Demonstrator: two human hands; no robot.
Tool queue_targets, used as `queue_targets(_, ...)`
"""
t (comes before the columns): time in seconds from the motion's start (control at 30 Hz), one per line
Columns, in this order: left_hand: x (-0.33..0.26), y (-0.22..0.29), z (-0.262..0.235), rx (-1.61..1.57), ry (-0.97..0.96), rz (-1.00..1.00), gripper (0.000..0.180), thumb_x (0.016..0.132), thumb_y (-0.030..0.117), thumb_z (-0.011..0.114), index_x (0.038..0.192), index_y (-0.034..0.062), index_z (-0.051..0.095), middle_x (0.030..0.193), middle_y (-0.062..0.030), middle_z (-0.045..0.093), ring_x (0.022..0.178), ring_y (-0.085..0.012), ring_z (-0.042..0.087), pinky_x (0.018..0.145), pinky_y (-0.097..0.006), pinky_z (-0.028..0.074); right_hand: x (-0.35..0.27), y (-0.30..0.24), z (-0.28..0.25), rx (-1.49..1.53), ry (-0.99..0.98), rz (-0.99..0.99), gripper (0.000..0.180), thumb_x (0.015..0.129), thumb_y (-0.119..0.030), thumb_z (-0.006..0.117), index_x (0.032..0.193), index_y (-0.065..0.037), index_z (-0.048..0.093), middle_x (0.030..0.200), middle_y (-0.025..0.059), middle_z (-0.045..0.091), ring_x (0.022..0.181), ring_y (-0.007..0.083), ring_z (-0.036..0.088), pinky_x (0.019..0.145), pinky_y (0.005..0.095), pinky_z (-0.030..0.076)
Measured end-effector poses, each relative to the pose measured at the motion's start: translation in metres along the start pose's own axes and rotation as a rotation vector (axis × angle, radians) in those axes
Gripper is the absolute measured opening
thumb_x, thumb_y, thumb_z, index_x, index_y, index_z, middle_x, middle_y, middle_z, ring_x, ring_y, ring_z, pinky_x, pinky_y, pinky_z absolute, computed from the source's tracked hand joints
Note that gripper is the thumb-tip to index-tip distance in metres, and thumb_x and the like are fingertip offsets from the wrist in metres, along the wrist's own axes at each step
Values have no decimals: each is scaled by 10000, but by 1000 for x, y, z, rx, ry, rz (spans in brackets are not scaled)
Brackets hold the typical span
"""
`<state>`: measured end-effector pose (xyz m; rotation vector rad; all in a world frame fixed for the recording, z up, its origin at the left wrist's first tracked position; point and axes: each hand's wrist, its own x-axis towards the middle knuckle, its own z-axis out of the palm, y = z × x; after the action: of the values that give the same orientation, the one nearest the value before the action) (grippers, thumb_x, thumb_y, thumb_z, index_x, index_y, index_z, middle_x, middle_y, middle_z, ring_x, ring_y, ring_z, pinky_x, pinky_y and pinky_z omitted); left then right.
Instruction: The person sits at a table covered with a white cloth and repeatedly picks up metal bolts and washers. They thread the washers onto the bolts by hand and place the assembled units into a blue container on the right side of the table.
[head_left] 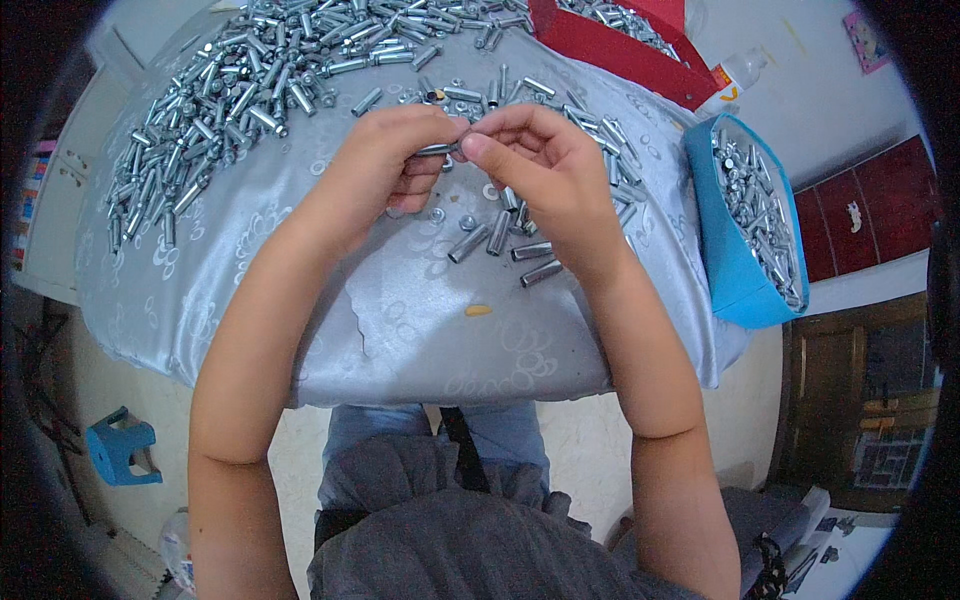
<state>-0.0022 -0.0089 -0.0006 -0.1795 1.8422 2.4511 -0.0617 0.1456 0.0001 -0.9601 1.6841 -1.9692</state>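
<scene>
Grip pinching narrow: left hand holding metal tube, right hand pinching its tip; smooth metal risking slip onto counter.

In the upper centre, the fingers of the left hand and right hand meet at a slim metal piece. Metal fasteners heap across the upper left of the cloth-covered table. A red box sits upper right, a filled blue container below it, a blue stool lower left.
</scene>
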Motion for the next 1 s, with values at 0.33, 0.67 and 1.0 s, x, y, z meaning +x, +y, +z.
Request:
queue_targets(0.33, 0, 0, -5, -50, -104, 29, 200, 790, 255, 521, 682, 127, 411, 514, 81, 240, 412, -29, 212, 374, -197, 159, -3, -2, 1, 49, -18, -34, 146, 752, -77, 641, 851, 8, 576, 802, 38, 581, 749, 81, 555, 678, 199, 448)
queue_targets(0.67, -2, 1, -1, -87, -27, 35, 182, 766, 186, 489, 624, 124, 392, 507, 77, 248, 416, -31, 210, 381, -200, 160, -7, 4, 10, -119, 55, -107, 137, 750, -105, 647, 822, 1, 598, 810, 56, 605, 696, 77, 562, 623, 205, 459)
queue_targets(1.0, -4, 0, -6, -159, -226, 28, 171, 767, 176, 471, 630, 101, 400, 515, 60, 276, 421, -30, 220, 379, -197, 160, -8, 1, 10, 144, -57, -71, 168, 724, -108, 676, 825, -5, 588, 802, 42, 596, 707, 82, 563, 636, 199, 454)
